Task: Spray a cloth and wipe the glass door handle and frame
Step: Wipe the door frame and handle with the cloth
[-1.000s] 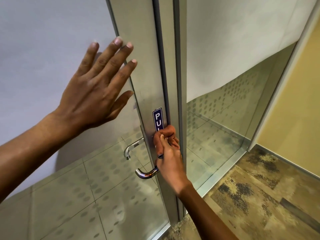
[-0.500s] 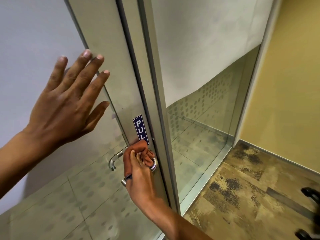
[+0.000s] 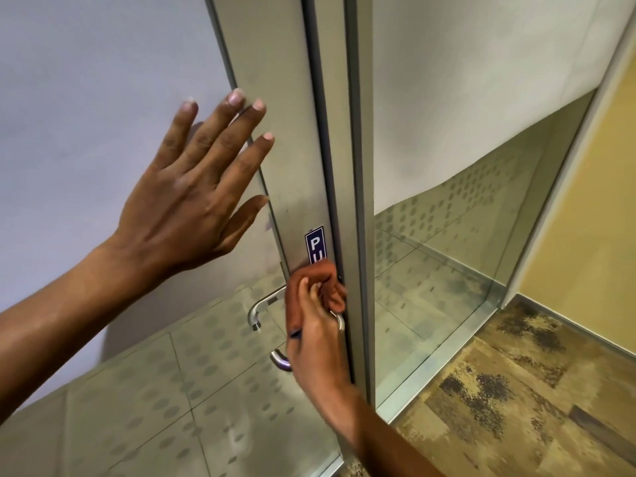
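My left hand (image 3: pixel 192 201) lies flat with spread fingers on the frosted glass door (image 3: pixel 86 98), its fingertips reaching the metal door frame (image 3: pixel 275 80). My right hand (image 3: pixel 316 339) grips a bunched orange-brown cloth (image 3: pixel 321 273) and presses it against the frame just below a blue "PULL" sticker (image 3: pixel 315 244). The chrome lever handle (image 3: pixel 280 360) pokes out left of my right hand, which hides its base. A second chrome handle (image 3: pixel 263 306) shows through the glass on the far side.
A fixed glass panel (image 3: pixel 464 253) with dotted frosting stands right of the frame, above a metal floor channel (image 3: pixel 444 356). Patterned brown carpet (image 3: pixel 516 401) covers the floor at lower right. A yellow wall (image 3: pixel 592 218) rises at the far right.
My right hand has slid the cloth up along the frame from the handle's base to the sticker's lower edge. The view has shifted; my left hand stays flat on the glass.
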